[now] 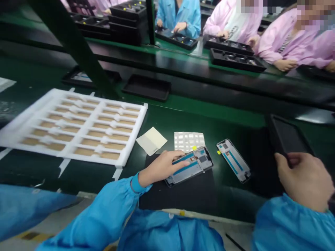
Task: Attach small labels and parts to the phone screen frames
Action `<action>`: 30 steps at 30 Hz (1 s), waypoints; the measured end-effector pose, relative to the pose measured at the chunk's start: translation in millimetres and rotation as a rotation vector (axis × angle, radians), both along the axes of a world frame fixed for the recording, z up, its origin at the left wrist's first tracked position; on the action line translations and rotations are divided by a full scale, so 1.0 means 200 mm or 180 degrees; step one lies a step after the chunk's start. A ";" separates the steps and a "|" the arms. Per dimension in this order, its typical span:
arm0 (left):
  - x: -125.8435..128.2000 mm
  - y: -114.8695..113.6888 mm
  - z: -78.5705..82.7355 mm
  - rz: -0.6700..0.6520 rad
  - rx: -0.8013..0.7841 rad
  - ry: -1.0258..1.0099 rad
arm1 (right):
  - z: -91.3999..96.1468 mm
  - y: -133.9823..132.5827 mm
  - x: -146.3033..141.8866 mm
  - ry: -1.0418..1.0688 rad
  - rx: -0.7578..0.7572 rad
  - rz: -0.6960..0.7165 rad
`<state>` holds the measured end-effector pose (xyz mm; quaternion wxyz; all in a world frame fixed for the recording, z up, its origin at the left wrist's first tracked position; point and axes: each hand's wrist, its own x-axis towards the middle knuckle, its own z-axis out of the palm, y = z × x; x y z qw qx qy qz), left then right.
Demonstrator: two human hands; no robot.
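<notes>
My left hand rests on a phone mid-frame, gripping it with the thumb across its silver inner face. Blue strips and a yellow tab show on this frame, which lies slantwise over a black mat. A second phone mid-frame with similar blue strips lies apart on the green bench to its right. At the far right, my right hand is closed on the near edge of a black tray, which is tilted and a little blurred.
A white foam tray with several brown-bottomed slots is taped at left. Near the mat are a cream paper pad and a label sheet. Another black tray sits behind. A dark post crosses the view; co-workers sit opposite.
</notes>
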<state>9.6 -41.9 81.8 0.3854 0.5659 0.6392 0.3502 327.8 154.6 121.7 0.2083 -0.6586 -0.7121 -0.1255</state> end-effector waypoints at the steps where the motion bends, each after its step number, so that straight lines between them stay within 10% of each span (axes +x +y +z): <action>1: -0.01 0.00 0.00 -0.0098 0.0019 0.0148 | 0.03 0.00 -0.10 0.0022 0.0131 0.0204; 5: -0.04 0.02 -0.06 -0.0234 0.0256 0.0522 | 0.06 0.18 -0.61 0.0152 0.0106 0.1227; 12: -0.07 0.05 -0.16 -0.0383 0.0899 0.0921 | -0.24 0.52 -1.23 0.0275 -0.0444 0.2449; 20: -0.07 0.04 -0.20 -0.0491 0.0809 0.1299 | -0.29 0.09 -1.22 0.0113 -0.1635 0.4139; 30: -0.06 0.05 -0.19 -0.0523 0.0721 0.1234 | -0.28 -0.08 -1.21 -0.0810 -0.1549 0.4160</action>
